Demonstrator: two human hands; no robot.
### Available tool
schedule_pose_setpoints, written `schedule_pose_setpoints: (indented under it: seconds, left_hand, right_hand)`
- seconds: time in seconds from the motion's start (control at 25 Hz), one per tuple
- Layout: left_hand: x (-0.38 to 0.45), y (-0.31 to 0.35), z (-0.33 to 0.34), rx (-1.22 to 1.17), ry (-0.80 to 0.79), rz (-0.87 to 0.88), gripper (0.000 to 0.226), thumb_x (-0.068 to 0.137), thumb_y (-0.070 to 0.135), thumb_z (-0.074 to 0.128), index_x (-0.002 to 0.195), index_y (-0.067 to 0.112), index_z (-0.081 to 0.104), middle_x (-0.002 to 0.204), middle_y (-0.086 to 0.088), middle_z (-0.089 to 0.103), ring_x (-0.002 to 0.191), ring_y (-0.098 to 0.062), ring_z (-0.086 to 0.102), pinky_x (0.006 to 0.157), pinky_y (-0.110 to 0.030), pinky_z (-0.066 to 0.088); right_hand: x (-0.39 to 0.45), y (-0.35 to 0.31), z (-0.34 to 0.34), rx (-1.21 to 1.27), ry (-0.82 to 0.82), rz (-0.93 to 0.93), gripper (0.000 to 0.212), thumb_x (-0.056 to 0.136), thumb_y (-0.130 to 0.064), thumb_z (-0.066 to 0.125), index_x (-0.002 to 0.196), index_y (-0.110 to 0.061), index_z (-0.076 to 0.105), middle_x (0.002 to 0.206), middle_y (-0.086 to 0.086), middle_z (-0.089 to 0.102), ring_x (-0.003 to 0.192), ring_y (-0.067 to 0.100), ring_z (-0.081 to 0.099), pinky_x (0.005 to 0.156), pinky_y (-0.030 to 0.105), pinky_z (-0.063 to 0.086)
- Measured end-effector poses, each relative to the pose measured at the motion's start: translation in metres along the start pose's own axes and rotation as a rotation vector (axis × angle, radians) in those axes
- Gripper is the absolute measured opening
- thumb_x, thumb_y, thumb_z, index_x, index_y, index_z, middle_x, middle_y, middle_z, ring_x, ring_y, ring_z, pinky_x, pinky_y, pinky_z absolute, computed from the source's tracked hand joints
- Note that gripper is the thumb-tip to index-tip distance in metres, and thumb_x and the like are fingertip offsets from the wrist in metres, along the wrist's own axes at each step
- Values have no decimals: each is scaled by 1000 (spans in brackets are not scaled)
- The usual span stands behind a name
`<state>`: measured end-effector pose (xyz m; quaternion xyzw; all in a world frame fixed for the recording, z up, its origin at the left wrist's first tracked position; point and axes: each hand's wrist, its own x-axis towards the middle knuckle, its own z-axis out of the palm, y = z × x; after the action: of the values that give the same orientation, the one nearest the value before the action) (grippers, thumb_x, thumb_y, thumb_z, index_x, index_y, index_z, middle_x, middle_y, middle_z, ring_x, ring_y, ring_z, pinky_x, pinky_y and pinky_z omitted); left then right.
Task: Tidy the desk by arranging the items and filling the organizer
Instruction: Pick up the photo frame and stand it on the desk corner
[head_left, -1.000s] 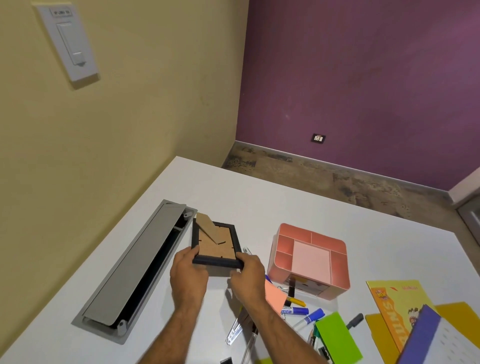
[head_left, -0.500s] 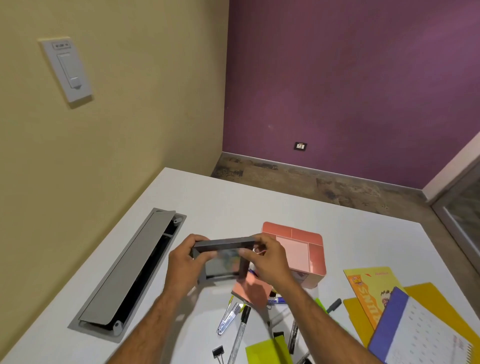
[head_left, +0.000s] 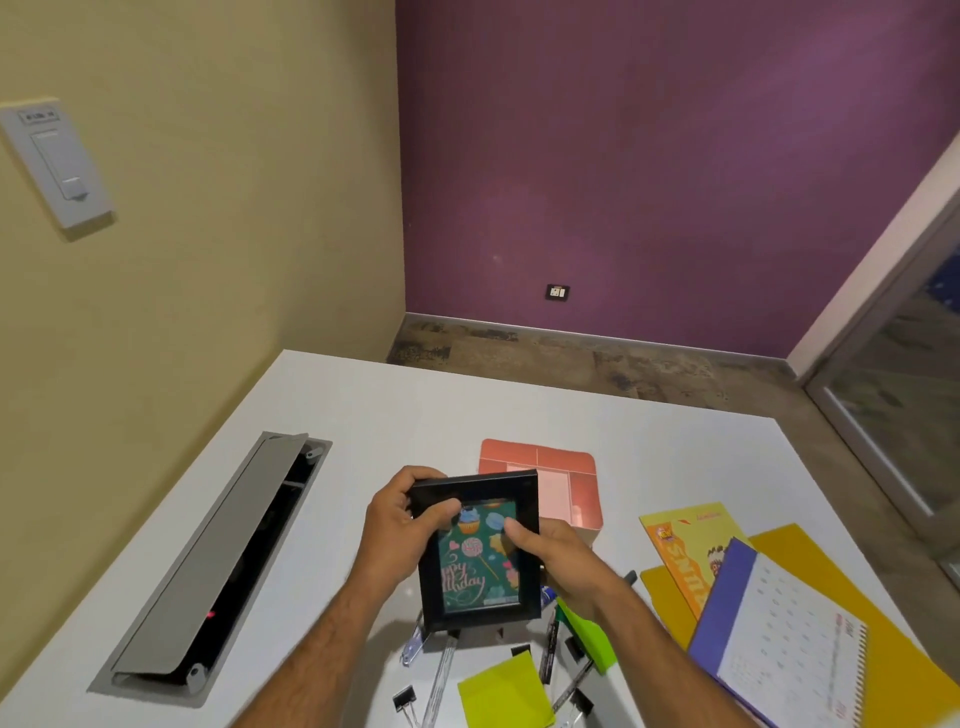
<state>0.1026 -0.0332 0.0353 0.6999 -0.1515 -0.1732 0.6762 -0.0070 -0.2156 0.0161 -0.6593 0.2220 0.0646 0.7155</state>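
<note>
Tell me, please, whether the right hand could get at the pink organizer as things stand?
Probably not right away: the right hand and left hand both grip the picture frame, held up in front of the pink organizer. Once it lets go, the path looks clear.

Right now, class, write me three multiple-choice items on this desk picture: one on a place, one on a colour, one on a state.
1. Where is the pink organizer relative to the photo frame?
A. behind it
B. left of it
C. on top of it

2. What colour is the frame's border?
A. white
B. black
C. red

3. How is the frame held?
A. flat on the desk
B. by one hand only
C. lifted by both hands

Answers: 1 A, the organizer shows beyond the frame's top edge. 2 B, its border is black. 3 C, the left hand and right hand grip its sides, picture facing the camera.
</note>
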Motion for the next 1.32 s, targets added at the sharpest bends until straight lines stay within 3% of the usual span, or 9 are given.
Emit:
schedule_pose_setpoints:
  seconds: [0.08,0.16,0.44,0.56,0.68,0.88,1.04,1.24,1.32]
  left_hand:
    - [0,3,8,12,-20,-9,20,83,6,72,97,18,62,97,0,70,87,-14,69,61,-23,56]
    - [0,7,18,28,-37,-4,22,83,9,73,98,20,62,98,3,70,89,-11,68,61,-21,56]
    - [0,12,55,81,-120,47,28,81,22,76,103,33,62,97,15,71,91,-2,68,66,-22,57]
    - [5,11,81,160,-125,81,17,87,32,69,103,31,63,97,10,69,89,-7,66,68,-17,54]
    - [14,6,109,243,-153,153,9,92,40,60,97,34,64,96,13,69,92,-3,63,71,-16,46]
    - [35,-9,171,529,-293,276,38,90,60,51,117,35,58,117,20,59,112,-1,51,88,-21,39]
    - [46,-27,235,824,-414,452,55,91,61,46,136,28,48,139,9,51,132,-11,38,105,-28,31]
    - [69,-58,314,964,-500,388,67,92,63,40,148,29,28,156,5,32,147,-18,18,120,-38,15]
    - [81,-72,341,1004,-513,370,69,93,65,35,151,30,20,160,7,23,148,-16,10,122,-39,7]
  right_hand:
    - [-4,8,-7,34,18,-48,38,87,-33,67,115,-8,66,105,6,74,97,24,70,83,37,56]
    - [-7,18,-14,77,26,-80,38,85,-29,73,116,-8,67,113,12,71,105,30,68,92,48,53]
    - [-23,46,-42,246,129,-164,39,84,-15,74,118,0,64,117,25,66,108,44,63,95,59,49]
    - [-36,53,-74,260,239,-194,52,69,-31,86,108,0,69,103,24,69,87,40,59,82,50,53]
    - [-53,51,-115,292,372,-230,64,53,-38,93,101,-1,72,106,27,69,91,38,60,87,54,52]
    - [-82,38,-205,356,574,-323,91,38,-43,97,109,2,65,109,19,71,97,33,70,74,37,60]
    - [-90,33,-284,380,734,-338,92,32,-48,97,107,-4,66,108,15,72,97,31,70,75,36,61]
    - [-75,29,-361,382,835,-349,91,24,-51,96,99,-9,67,94,6,77,86,24,73,65,34,61]
    - [-62,29,-389,357,883,-334,85,29,-51,95,98,-10,67,95,7,76,86,24,73,66,34,61]
